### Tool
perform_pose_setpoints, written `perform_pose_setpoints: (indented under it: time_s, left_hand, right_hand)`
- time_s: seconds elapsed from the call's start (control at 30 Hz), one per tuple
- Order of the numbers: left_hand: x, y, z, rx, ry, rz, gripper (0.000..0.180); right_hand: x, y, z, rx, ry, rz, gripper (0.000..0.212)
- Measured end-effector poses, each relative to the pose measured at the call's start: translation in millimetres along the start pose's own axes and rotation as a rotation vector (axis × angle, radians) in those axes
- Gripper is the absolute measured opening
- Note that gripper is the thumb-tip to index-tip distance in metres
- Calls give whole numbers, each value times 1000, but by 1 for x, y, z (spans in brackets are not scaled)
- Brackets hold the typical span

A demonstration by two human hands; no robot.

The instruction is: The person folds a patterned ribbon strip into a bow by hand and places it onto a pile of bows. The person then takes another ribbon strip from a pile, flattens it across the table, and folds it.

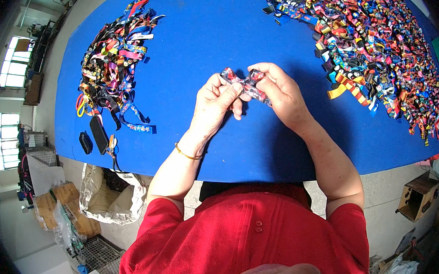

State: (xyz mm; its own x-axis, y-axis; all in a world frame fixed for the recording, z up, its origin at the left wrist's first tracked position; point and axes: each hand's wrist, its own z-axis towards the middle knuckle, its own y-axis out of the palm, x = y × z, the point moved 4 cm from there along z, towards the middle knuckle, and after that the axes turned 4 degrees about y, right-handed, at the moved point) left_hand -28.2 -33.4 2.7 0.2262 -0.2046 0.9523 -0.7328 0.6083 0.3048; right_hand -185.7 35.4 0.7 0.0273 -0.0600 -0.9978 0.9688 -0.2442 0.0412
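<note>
A short printed fabric strap (255,93), dark with red and white patches, is held above the blue table between my two hands. My left hand (212,105) is closed on its left part, with the thumb pressed on top. Around its right part the fingers of my right hand (284,97) are closed, thumb against the cloth. The strap looks folded or looped near the fingertips; the fingers hide part of it. To the left lies a loose pile of similar colourful straps (112,67). A far larger heap of them (370,51) spreads over the right side.
The blue table (196,42) ends just in front of my body. Near its left front corner lie a black phone-like object (99,135), a small black case (85,142) and keys (112,144). Below that edge stands an open whitish sack (131,205); a wooden box (418,196) is at right.
</note>
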Motion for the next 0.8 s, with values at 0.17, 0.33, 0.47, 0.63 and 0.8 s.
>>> perform_pose_setpoints:
  time_s: [0.17, 0.33, 0.47, 0.63, 0.8]
  left_hand:
    - [0, 0, 0, 2, -6, -10, 12]
    - [-2, -1, 1, -16, 3, -13, 13]
    - [0, -1, 1, 4, -16, -8, 16]
    - [-1, -2, 1, 4, -27, 2, 16]
    - [-2, 2, -1, -73, -29, -21, 18]
  right_hand:
    - [1, -1, 0, 20, -13, -23, 23]
    - [0, -1, 0, 33, -5, -102, 23]
    - [-15, 0, -2, 36, 9, -174, 26]
    - [-16, 2, -4, 53, -29, -217, 27]
    - [-12, 1, -4, 56, -90, -245, 25]
